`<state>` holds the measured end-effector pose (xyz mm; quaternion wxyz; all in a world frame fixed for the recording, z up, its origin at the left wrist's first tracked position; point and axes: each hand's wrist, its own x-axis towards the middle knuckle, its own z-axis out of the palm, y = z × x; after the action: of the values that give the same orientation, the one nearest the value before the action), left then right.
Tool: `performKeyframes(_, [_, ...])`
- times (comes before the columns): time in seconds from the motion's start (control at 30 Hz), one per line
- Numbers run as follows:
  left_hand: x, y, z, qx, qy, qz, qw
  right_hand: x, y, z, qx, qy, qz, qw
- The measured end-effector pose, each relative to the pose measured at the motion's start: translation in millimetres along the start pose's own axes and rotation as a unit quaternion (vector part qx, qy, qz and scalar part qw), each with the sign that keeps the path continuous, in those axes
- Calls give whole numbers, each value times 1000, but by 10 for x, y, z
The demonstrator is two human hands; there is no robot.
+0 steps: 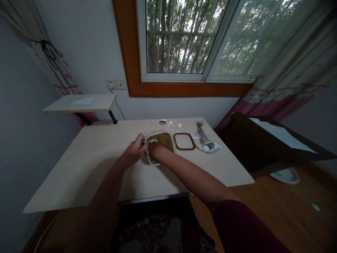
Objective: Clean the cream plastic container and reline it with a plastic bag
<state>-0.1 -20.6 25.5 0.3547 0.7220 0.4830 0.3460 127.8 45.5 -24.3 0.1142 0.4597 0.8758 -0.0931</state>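
Note:
A square container lid (165, 140) with a pale rim and brownish centre lies on the light wooden desk (86, 165). My left hand (135, 150) grips its left edge with bent fingers. My right hand (154, 149) rests on the lid's near left part, fingers curled onto it; what lies under them is hidden. A dark red sealing ring (184, 141) lies flat just right of the lid.
A small plastic bag with a brush-like tool (206, 142) lies right of the ring. A raised shelf (79, 103) stands at the desk's back left. A dark wooden table (263, 140) with a white sheet stands at right, under a window (181, 38).

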Motion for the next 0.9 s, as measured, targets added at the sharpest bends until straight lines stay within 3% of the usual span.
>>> performKeyframes(0.3, [-5,-70,-10,12,39,-1,999,10,119,-174,37,-15,-49,998])
performKeyframes(0.5, [32,-216,-17,-70,99,-24,992,-305,93,-393,35,65,-7,997])
performKeyframes(0.67, [29,-231,-40,-59,104,-24,993,-394,75,-478,20,141,-12,990])
performKeyframes(0.9, [-10,-158,-47,-48,52,-10,997,-273,15,-545,47,68,14,996])
